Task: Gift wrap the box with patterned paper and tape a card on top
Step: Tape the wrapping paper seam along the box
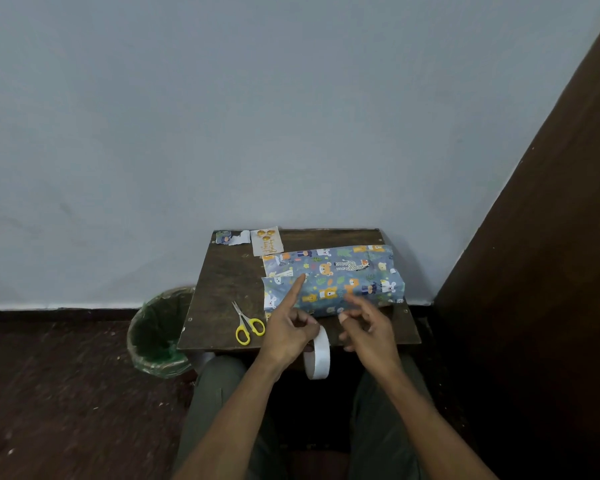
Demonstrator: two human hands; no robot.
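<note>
Lying across the far right part of the small wooden table (222, 292), the wrapped box (333, 278) is the landmark here: its long axis runs left to right, crosswise to the person's forearms, and its near long edge sits just beyond both hands. The patterned paper already covers it; a seam seems to run along its length.

Head view: the left hand (288, 332) is at the box's near left corner, index finger straight and its tip on the paper close to the seam, the other fingers curled. A roll of white tape (317, 353) hangs at that hand, nearer the person than the box; how it is held I cannot tell for sure, though it looks looped over or caught by the curled fingers. The right hand (368, 332) hovers just off the box's near edge, right of the left hand, fingers loosely bent, thumb and forefinger close together; any strip between them is too small to see.

Left of the box lie yellow-handled scissors (248, 325); behind its far left corner, the card (266, 241) and a paper scrap (232, 237). My guess is the seam gets taped next, with the left hand nearer it.
</note>
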